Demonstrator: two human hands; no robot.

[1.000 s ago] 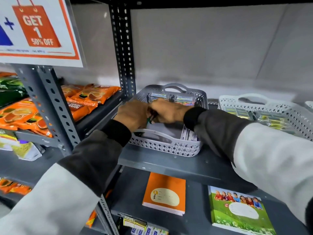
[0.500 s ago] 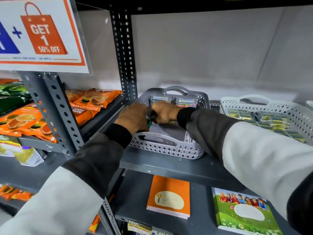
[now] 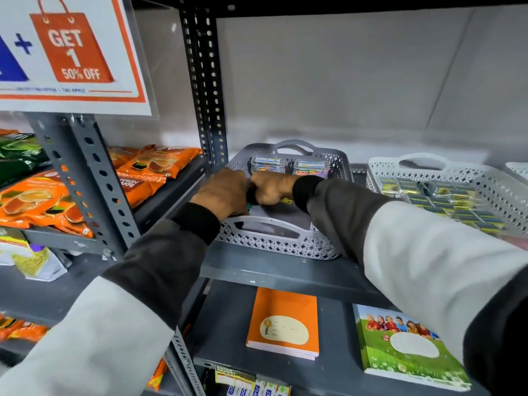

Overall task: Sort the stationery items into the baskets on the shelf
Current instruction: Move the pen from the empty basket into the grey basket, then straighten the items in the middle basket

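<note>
Grey lattice basket [image 3: 274, 244] stood on the grey metal shelf [image 3: 274, 274], both hands inside it. Left hand [image 3: 221, 194] and right hand [image 3: 271, 187] met knuckle to knuckle over the basket floor, fingers of each curled closed; a small dark-and-green item [image 3: 249, 203] showed just between and below the fingers, but which hand gripped it could not be told. Beyond the fingertips, against the basket's far wall, sat two clear boxes of coloured stationery [image 3: 290, 164]. A yellow-labelled piece [image 3: 285, 200] lay just under the right fingers. Well off to the right of the right hand, a white lattice basket [image 3: 483, 178] held rows of yellow-and-dark packets [image 3: 445, 200]. Below the hands, on the lower shelf, lay an orange notebook [image 3: 284, 321] and a green notebook [image 3: 408, 350]. Far left of the left fingers, orange snack bags [image 3: 154, 167] filled the neighbouring rack, under a sale sign [image 3: 71, 52].
</note>
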